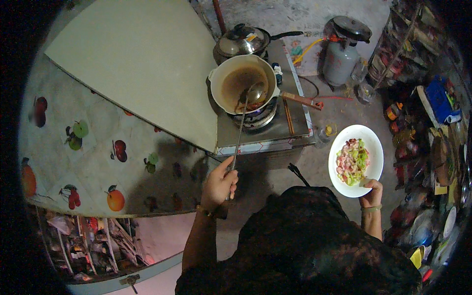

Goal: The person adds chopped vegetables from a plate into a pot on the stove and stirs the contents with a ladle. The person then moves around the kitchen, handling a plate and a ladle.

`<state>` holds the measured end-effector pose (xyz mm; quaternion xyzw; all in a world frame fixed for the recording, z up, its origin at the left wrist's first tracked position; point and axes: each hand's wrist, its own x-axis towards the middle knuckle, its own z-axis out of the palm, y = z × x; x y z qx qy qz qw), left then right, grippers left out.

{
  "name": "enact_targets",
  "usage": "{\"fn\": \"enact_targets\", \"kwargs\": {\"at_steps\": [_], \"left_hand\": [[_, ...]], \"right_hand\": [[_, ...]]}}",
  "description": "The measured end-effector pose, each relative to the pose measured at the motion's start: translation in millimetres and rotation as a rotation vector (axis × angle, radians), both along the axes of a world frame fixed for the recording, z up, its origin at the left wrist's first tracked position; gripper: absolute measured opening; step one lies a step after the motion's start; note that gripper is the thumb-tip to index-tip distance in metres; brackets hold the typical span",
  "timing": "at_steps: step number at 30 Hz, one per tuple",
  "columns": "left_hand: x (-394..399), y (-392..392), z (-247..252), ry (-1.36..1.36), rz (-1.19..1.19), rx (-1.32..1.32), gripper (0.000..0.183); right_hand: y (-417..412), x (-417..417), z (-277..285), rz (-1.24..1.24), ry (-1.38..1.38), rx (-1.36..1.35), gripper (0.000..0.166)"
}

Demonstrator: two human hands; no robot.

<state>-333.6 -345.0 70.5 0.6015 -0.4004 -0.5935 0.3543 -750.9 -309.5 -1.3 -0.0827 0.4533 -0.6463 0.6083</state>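
Note:
My left hand [220, 184] is closed around the handle of a metal ladle [241, 129]. The ladle's bowl rests in brownish liquid inside a light-coloured saucepan [215, 88] on a gas burner [263, 121]; bluish light shows beneath the pan. Dark bits lie near the ladle's bowl. With my right hand [371, 193] I grip the lower rim of a white oval plate [356, 131], right of the stove and apart from the pan. On it are pieces of pink, raw-looking meat and chopped green vegetable [352, 162].
Behind the saucepan stands a lidded metal pan [243, 40]. Chopsticks [288, 116] lie beside the burner. A gas cylinder [339, 62] is at the back right, cluttered shelving [400, 40] farther right. Left are a pale board [140, 70] and a fruit-patterned surface [96, 162].

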Motion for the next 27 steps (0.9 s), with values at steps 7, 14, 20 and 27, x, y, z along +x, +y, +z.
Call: {"fn": "enact_targets", "kwargs": {"at_steps": [7, 14, 20, 27], "left_hand": [[-6, -4, 8, 0.040, -0.004, 0.057, 0.047], [-5, -15, 4, -0.071, -0.004, -0.081, 0.046], [-24, -38, 3, -0.046, -0.015, -0.063, 0.044], [-10, -18, 16, -0.051, -0.070, 0.017, 0.045]], "right_hand": [[1, -5, -8, 0.025, -0.023, -0.025, 0.048], [0, 2, 5, 0.028, -0.033, -0.002, 0.049], [-1, -3, -3, -0.006, -0.053, 0.045, 0.041], [-1, 6, 5, -0.038, -0.024, 0.016, 0.044]]}}
